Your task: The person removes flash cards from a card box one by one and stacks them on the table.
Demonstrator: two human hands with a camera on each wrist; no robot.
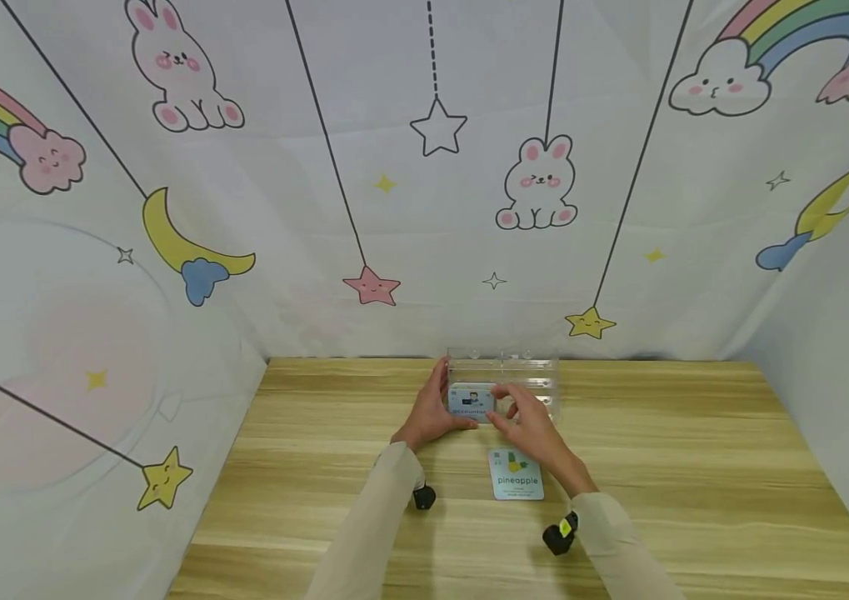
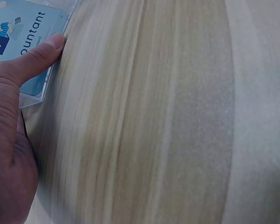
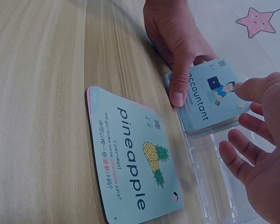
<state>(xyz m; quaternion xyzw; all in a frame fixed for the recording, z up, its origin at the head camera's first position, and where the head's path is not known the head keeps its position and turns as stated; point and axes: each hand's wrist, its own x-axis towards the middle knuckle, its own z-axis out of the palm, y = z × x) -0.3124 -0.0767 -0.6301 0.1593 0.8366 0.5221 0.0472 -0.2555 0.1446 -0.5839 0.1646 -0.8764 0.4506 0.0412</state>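
A light-blue "accountant" card (image 1: 471, 403) sits at the front of a clear plastic rack (image 1: 540, 367), at its left end. Holding that end is my left hand (image 1: 430, 412), its thumb (image 2: 39, 53) laid across the front rim over the card and its other fingers partly hidden at the side. My right hand (image 1: 532, 425) is at the card's right side. One fingertip (image 3: 246, 88) meets the card beside its picture, while the other fingers are loosely bent apart from it. A "pineapple" card (image 3: 135, 158) lies face up on the table, below the right hand.
The wooden table (image 1: 694, 467) ends at a white cloth backdrop (image 1: 461, 208) printed with bunnies, stars and rainbows, right behind the rack. Cloth walls also stand at left and right. A small black wrist camera (image 1: 559, 537) hangs near the right sleeve.
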